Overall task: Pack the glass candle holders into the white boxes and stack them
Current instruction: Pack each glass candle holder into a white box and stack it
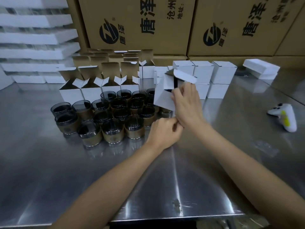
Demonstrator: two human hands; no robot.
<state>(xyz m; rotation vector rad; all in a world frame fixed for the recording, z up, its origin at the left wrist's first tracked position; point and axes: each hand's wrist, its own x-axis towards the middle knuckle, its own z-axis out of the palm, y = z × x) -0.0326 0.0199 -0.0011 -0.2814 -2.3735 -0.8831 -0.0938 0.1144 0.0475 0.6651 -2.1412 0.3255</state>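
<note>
- The right hand [186, 103] holds a white box [163, 93] tilted above the bench [165, 187] – its grip is closed round the box's open end, fingers curled at the edge.
- A dark glass shows in the box's mouth, and the lid flap [184, 76] stands half raised above it.
- The left hand [165, 131] sits lower, fingers curled, touching the right wrist; whether its grip pinches anything cannot be told.
- The glass candle holders [113, 128] – dark glass with brown paper bands – stand upright in a close cluster on the bench, left of the hands.
- Behind the cluster stands a row of open boxes [92, 91] with their flaps up.
- Closed boxes [222, 75] are stacked two high behind the held box and to its right.
- A white controller [285, 118] lies on the bench at the right, well apart from the boxes.
- Brown cartons [140, 25] with black print form the back wall; foam sheets [38, 35] are piled at the left.
</note>
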